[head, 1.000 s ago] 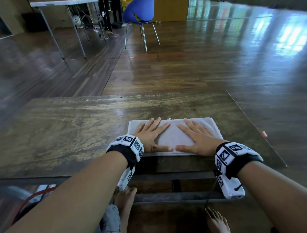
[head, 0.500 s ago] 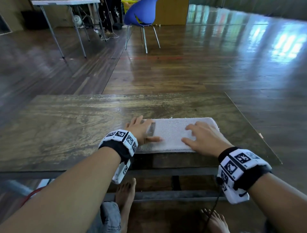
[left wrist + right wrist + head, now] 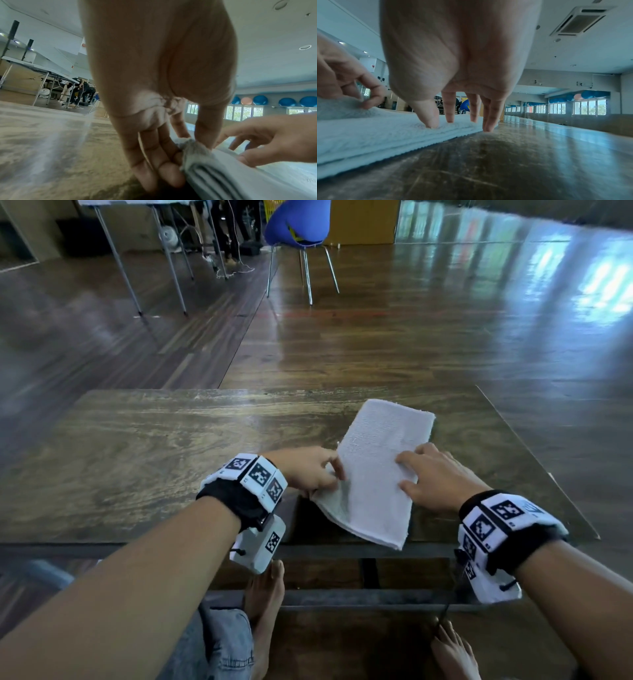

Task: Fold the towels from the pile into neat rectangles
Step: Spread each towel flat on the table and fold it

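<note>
A white folded towel (image 3: 373,470) lies as a long rectangle on the wooden table (image 3: 154,460), running from the near edge away to the far right, its near end hanging a little over the edge. My left hand (image 3: 308,474) pinches the towel's left edge (image 3: 193,147) between thumb and fingers. My right hand (image 3: 431,477) rests on the right side, fingertips (image 3: 431,124) pressing down on the towel (image 3: 368,132). No pile of towels is in view.
Bare tabletop stretches to the left of the towel. The table's right edge (image 3: 534,460) is close to my right hand. Beyond the table are a blue chair (image 3: 298,224) and a metal-legged table (image 3: 137,251) on the wooden floor. My bare feet (image 3: 267,604) are under the table.
The towel has turned from lying crosswise along the near edge to lying lengthwise, pointing away. My left hand went from flat on it to pinching its left edge. My right hand's fingers stayed on top.
</note>
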Tool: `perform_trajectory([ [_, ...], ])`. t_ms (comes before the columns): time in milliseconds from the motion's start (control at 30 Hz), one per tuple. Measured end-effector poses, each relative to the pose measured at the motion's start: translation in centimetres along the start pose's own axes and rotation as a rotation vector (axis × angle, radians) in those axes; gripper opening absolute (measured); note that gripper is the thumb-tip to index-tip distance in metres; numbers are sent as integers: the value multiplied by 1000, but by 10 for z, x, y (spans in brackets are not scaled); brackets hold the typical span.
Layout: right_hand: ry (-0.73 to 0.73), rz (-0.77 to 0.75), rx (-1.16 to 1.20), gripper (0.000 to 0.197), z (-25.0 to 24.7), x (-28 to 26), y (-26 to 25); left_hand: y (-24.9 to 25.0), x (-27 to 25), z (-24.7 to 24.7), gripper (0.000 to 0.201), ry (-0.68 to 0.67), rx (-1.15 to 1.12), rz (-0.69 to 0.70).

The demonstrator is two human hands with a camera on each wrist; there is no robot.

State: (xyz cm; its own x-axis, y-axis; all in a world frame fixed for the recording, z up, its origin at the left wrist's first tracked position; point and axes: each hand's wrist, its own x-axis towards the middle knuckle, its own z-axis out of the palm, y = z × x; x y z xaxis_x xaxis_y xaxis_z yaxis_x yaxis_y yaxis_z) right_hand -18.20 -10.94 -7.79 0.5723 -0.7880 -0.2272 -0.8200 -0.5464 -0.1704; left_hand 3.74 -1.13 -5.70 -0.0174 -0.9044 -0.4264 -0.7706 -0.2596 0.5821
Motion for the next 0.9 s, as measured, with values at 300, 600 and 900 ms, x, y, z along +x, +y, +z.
perform_trajectory([
  [300,-189,-83,-1,81,3,1,24,4,-8,1,40,149,122,216],
  [600,-113,-335,199,82,0,-24,25,10,9,1,31,712,-26,337],
  [900,188,-265,667,8,-16,-22,14,10,17,-10,37,513,-71,117],
])
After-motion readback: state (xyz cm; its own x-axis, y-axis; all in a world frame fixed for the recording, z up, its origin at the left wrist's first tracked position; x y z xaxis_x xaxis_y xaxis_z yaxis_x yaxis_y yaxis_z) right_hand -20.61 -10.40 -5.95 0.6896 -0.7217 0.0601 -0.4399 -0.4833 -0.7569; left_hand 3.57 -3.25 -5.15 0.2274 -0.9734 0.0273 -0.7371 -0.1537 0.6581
